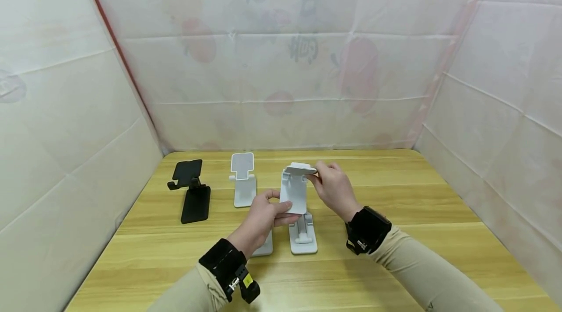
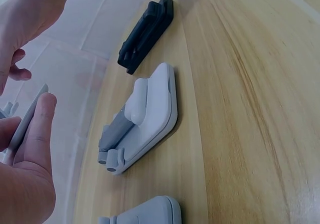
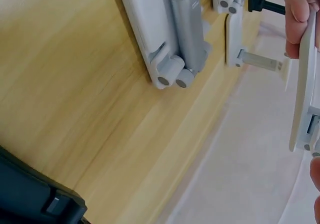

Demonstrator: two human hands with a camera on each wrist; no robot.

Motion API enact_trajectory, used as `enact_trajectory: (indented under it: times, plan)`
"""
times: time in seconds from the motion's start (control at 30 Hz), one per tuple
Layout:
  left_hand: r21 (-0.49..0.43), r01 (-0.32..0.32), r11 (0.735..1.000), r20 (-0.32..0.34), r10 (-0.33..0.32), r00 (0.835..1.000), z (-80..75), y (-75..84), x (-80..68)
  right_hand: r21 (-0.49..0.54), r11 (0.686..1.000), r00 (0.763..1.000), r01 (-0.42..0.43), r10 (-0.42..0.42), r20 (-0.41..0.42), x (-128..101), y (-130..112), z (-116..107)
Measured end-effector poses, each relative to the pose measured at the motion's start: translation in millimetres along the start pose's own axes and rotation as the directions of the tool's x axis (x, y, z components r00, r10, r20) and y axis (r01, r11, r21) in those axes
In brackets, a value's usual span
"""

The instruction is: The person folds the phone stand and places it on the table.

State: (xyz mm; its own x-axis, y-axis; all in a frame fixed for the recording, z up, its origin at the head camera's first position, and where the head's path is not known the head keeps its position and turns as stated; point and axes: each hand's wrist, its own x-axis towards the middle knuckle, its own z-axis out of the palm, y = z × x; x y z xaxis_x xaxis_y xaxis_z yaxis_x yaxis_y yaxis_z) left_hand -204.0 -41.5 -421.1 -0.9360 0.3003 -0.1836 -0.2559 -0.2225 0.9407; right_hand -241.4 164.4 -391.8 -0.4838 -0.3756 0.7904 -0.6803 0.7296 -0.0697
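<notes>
Fingers (image 1: 275,207) of the left hand (image 1: 259,219) curl round the lower end of a white stand (image 1: 295,190), thumb on its front face; the right hand (image 1: 333,187) pinches the stand's top plate between thumb and fingertips at about 1 o'clock from the left. The stand is held in the air above the table (image 1: 395,234), long axis near upright, its top plate folded over toward 12 o'clock. How far the hinge is bent is hard to read, since both hands cover its ends, and the wrist views show only thin edges of it.

Directly under the hands lie two flat white stands (image 1: 303,234), one partly hidden behind the left wrist. At 11 o'clock a white stand stands unfolded (image 1: 243,180), and a black stand (image 1: 191,190) farther left at 10 o'clock. Bare table stretches to 3 o'clock and along the near edge; white sheeting walls close in at the left, back and right.
</notes>
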Motion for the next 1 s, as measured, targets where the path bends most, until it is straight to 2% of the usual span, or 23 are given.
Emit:
enact_trajectory:
  times: [0.3, 0.43, 0.57, 0.7, 1.0]
  plan:
    - [-0.055, 0.018, 0.998, -0.023, -0.020, 1.000, -3.3, 2.3, -0.3, 0.075, 0.995, 0.995, -0.062, 0.056, 0.086, 5, -5, -10]
    - [-0.067, 0.019, 0.998, -0.036, -0.021, 0.999, -7.1, 1.1, 0.9, 0.114, 0.993, 0.998, -0.010, 0.003, 0.060, 8, -5, -16]
    - [-0.069, 0.022, 0.997, -0.040, -0.025, 0.999, -10.0, 0.4, 2.0, 0.121, 0.990, 0.997, 0.074, -0.077, 0.024, 10, -4, -19]
    - [-0.063, 0.024, 0.998, -0.047, -0.027, 0.999, -11.4, -0.2, 2.5, 0.114, 0.986, 0.993, 0.120, -0.122, 0.007, 11, -3, -19]
    - [-0.033, 0.031, 0.999, -0.039, -0.033, 0.999, -8.6, -1.6, 2.7, 0.105, 0.988, 0.993, 0.114, -0.116, 0.013, 13, -8, -17]
